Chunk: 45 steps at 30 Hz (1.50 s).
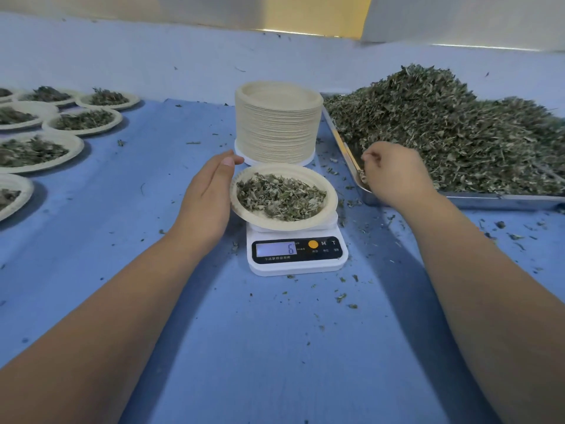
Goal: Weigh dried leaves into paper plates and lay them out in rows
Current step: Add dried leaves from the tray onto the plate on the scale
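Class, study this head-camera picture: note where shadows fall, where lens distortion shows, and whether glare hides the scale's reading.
Head view: soft, even light, with the forearms casting soft curved shadows on the blue table; head view: wide-angle stretch swells the forearms toward the lower corners; head view: no glare on the scale, whose lit display shows a readable 6.

The scale (296, 255) in front of me shows a single 6 on its lit display (276, 248). Right of the orange button (312, 244) I read the letters M and T. The small print beneath is too fine to read.
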Available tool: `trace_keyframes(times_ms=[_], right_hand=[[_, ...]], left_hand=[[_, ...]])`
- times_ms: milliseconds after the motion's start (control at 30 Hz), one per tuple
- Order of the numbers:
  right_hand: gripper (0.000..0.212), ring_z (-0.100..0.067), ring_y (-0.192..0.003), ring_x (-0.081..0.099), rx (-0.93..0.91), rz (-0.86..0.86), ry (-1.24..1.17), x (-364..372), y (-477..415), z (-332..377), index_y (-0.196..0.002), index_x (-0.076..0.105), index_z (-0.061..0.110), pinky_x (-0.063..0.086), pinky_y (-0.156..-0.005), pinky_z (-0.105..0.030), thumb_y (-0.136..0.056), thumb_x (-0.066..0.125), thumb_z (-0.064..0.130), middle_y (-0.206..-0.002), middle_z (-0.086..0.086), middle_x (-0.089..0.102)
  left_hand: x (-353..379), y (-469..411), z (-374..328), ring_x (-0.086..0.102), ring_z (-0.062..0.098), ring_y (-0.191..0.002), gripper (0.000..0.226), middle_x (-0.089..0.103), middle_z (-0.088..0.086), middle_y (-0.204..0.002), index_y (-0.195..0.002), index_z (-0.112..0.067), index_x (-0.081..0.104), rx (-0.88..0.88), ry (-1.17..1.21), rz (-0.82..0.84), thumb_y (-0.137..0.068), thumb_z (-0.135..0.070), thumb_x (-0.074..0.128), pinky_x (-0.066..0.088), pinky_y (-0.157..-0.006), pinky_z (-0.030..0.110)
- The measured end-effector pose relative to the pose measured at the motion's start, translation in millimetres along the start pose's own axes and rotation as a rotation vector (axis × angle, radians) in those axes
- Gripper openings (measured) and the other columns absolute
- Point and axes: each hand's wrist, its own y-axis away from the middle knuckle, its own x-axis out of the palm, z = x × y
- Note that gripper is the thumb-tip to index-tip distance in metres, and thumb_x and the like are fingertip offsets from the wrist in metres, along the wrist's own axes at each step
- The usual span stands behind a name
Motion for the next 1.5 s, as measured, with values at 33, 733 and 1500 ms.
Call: trace_keyframes(times_ms=[33, 733, 1500], right_hand=[[0.024, -0.026, -0.064, 0.055, 0.016, -0.037, 0.013, -2, -5, 0, -0.098, 0.065, 0.014, 0.049, -0.060, -0.037, -0.104, 0.044, 0.023, -0.071, -0.002, 0.058], [0.040, -0.018, -0.066, 0.060, -0.498, -0.099, -0.187, 1, -17, 134, -0.082, 0.069, 0.012, 0.048, -0.067, -0.034, -0.098, 0.059, 0.047, -0.068, 0.000, 0.066], [0.073, -0.014, -0.062, 0.066, -0.358, 0.188, -0.150, -1, -22, 137, -0.070, 0.072, 0.011, 0.051, -0.067, -0.029, -0.098, 0.038, 0.069, -0.060, 0.002, 0.068]], left_hand=[[1, 0, 1, 0.047, -0.026, -0.110, 0.036, 0.052, -0.054, -0.103, -0.123, -0.035, 0.066, -0.004, -0.004, 0.003, -0.110, -0.042, 0.033, 0.038, -0.111, 0.028], [2, -12, 14, 0.051, -0.011, -0.113, 0.041, 0.058, -0.044, -0.095, -0.104, -0.033, 0.072, -0.133, 0.114, -0.111, -0.087, -0.045, 0.036, 0.044, -0.111, 0.043], [2, -16, 21, 0.051, -0.004, -0.127, 0.042, 0.051, -0.032, -0.119, -0.095, -0.037, 0.075, -0.150, 0.213, -0.124, -0.082, -0.052, 0.039, 0.041, -0.115, 0.044]])
